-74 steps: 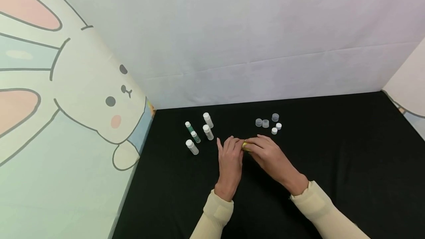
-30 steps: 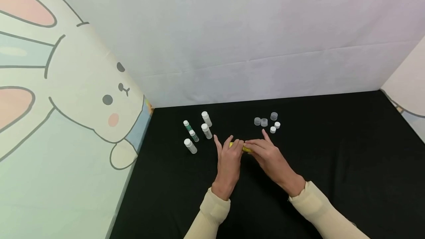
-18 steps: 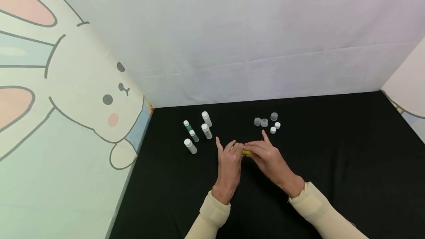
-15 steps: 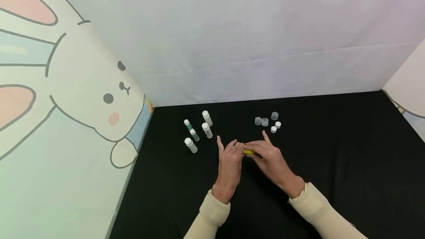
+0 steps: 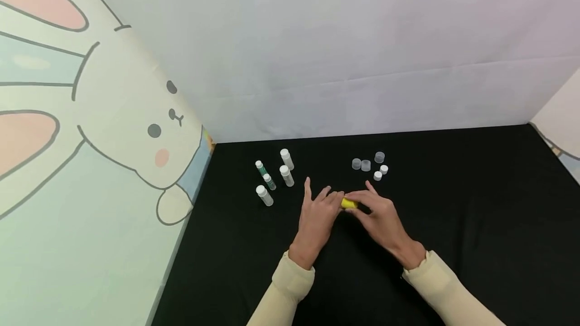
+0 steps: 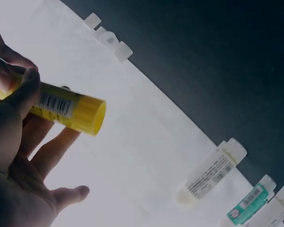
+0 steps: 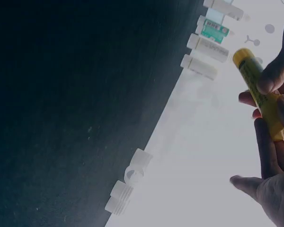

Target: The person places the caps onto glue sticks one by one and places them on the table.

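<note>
A pale cloth backdrop [image 5: 317, 39] rises beyond the grip, and a rabbit print [image 5: 122, 109] covers the wall far to its left. Beneath spreads the bench [image 5: 498, 190], draped in black. The left hand [image 5: 318, 218] and right hand [image 5: 382, 218] meet above it, both clamped on one yellow cylindrical tube [image 6: 59, 104] between them: the left pinches its barrel, the right its other end. A barcode label shows beside the left thumb; the tube's contents are hidden. Left of the grip and farther off, three white-capped translucent tubes [image 5: 265, 196] stand upright, their contents too indistinct to tell. Among them, also left of the grip, stand two slimmer green-labelled tubes [image 5: 270, 182], white caps on. Beyond the grip, slightly right, sit three translucent cups [image 5: 365, 165], two side by side; whether they hold anything is unclear. Nearest the grip in that group are two small white caps [image 5: 378, 176].
</note>
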Tool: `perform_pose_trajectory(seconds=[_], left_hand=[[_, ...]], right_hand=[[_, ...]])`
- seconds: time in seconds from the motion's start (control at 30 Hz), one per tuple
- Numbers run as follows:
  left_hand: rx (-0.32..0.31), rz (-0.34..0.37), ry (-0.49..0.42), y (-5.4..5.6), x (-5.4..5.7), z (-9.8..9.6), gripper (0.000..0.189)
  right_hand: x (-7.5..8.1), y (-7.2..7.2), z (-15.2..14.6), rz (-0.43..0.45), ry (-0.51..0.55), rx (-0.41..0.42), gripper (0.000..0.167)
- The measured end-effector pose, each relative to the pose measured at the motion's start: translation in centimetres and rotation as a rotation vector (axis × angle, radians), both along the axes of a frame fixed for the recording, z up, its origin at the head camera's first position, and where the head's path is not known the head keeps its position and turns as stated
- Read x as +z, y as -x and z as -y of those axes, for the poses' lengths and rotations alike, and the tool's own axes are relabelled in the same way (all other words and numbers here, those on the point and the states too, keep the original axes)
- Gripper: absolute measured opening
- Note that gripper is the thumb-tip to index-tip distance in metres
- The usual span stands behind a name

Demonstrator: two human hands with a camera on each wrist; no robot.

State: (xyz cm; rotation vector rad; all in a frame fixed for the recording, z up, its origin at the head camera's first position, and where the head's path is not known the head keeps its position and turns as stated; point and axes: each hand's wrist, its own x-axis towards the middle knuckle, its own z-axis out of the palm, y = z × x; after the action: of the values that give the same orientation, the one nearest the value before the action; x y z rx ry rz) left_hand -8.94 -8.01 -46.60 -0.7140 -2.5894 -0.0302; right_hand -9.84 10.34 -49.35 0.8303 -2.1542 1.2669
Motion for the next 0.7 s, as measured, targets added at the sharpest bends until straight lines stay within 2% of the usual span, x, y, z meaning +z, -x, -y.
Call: perform_pose_trajectory(seconds=[0.13,0.3,0.53,0.7], left_hand=[[-0.017,0.095,-0.113,-0.29,-0.38,0.21,0.030],[-0.050,0.086,-0.188,-0.31,-0.81,0.38,0.027],[-0.045,0.082,-0.200,-0.35,-0.94,0.52,0.032],[-0.021,0.081,-0.131,-0.39,-1.06,0.38,0.030]], right_hand=[[-0.03,-0.02,-0.18,-0.011,-0.013,0.028,0.051],[0.10,-0.07,-0.13,-0.014,-0.018,0.035,0.053],[0.25,-0.13,-0.10,-0.028,-0.029,0.035,0.053],[0.07,-0.26,-0.08,-0.035,-0.051,0.033,0.052]])
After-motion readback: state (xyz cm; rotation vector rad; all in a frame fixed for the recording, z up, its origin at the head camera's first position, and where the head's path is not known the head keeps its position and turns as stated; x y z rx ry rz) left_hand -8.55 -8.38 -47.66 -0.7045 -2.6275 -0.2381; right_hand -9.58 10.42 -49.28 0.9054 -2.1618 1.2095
